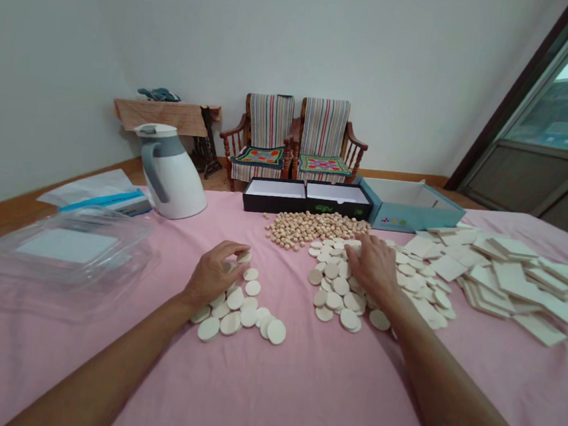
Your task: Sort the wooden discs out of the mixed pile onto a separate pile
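Note:
My left hand hovers over a small group of pale round wooden discs on the pink tablecloth, its fingers pinched on one disc. My right hand lies palm down on a larger heap of the same discs, fingers curled into the pile; what they grip, if anything, is hidden. A heap of small wooden beads lies just beyond both hands.
Square wooden tiles spread over the right side. Two black boxes and a blue box stand at the far edge. A white jug, clear plastic containers and papers sit left. Two striped chairs stand by the wall.

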`<action>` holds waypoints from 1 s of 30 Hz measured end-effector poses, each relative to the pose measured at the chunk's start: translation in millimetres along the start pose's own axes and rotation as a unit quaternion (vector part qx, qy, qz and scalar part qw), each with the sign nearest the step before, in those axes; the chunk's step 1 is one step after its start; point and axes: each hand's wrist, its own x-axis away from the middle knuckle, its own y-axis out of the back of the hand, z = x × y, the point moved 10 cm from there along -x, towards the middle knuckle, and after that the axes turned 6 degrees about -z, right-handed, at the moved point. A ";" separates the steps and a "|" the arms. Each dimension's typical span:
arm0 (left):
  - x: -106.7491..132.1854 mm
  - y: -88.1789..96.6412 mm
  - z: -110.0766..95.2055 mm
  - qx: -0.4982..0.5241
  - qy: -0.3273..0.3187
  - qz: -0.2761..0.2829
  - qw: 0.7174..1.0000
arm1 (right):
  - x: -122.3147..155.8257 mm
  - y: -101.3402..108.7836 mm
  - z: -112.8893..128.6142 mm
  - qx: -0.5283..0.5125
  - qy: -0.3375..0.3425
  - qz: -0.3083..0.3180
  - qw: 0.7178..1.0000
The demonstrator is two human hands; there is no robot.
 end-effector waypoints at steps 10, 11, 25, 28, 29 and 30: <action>-10.6 -29.8 -47.8 0.009 -0.041 0.062 0.997 | 5.6 -14.7 9.3 0.001 0.038 0.018 0.999; -13.2 -36.4 -58.6 0.017 -0.050 0.076 0.996 | 5.3 -14.9 9.1 0.001 0.037 0.019 0.999; -13.4 -47.3 -31.5 -0.230 -0.028 0.183 0.955 | 5.5 -15.3 10.2 -0.001 0.041 0.025 0.999; -10.9 -42.2 -16.4 -0.245 0.005 0.189 0.951 | 5.5 -16.7 10.2 0.002 0.041 0.031 0.999; -11.1 -42.9 -16.0 -0.238 0.006 0.190 0.952 | 5.5 -17.1 10.2 0.004 0.041 0.033 0.999; -11.6 -44.5 -17.0 -0.232 0.004 0.191 0.954 | 5.4 -17.2 10.1 0.006 0.040 0.033 0.999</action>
